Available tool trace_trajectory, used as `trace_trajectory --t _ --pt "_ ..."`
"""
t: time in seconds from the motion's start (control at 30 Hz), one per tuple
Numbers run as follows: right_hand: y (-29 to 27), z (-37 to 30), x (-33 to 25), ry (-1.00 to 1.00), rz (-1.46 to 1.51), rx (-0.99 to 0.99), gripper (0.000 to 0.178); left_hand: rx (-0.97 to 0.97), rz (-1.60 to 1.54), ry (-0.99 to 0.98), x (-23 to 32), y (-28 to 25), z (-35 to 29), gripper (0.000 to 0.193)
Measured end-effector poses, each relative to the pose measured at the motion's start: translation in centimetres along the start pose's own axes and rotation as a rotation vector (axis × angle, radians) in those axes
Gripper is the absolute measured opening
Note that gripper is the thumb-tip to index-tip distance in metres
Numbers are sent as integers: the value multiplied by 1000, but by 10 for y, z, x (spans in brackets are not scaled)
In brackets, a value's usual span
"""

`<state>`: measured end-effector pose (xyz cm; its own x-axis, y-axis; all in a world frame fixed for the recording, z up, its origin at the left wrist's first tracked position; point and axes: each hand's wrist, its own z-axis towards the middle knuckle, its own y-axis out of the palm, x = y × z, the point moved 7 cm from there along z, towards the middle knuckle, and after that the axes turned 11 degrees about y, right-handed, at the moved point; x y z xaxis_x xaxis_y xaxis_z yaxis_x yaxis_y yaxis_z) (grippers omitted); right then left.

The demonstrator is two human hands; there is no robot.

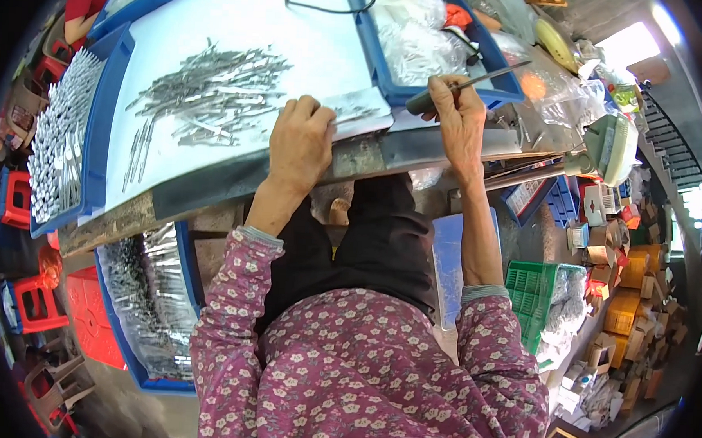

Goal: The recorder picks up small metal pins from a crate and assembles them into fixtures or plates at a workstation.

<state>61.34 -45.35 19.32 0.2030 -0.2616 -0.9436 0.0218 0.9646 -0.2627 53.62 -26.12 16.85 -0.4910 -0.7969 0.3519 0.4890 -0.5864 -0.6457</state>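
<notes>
The right hand [463, 126] is closed around the dark green handle of a screwdriver-like tool [423, 104], its thin shaft pointing right, over the rim of a blue bin [508, 90]. The left hand [301, 142], fingers curled, rests at the table's [320, 37] near edge, right of piled metal strips [216, 84]; whether it grips anything cannot be told.

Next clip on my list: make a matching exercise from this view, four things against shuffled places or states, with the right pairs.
Things:
1. Right hand
2. Left hand
3. Thin metal pieces
4. Green crate

Places or states:
A. Heaped on the white tabletop
B. Beside the right sleeve, lower than the tabletop
C. Between the heap and the tool
D. Gripping a dark-handled tool

Pairs: 1-D, 2-C, 3-A, 4-B
</notes>
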Motion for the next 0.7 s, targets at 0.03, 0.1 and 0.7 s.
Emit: trace_trajectory --t 0.03,0.1,0.7 --pt "-4 2 -2 -32 -73 5 23 -10 7 -8 -1 2 -1 10" --pt "-13 5 -8 -96 -339 95 21 6 10 -3 0 1 -3 9" --pt "51 94 35 -376 -1128 -146 18 242 176 -528 -104 -142 -99 12"
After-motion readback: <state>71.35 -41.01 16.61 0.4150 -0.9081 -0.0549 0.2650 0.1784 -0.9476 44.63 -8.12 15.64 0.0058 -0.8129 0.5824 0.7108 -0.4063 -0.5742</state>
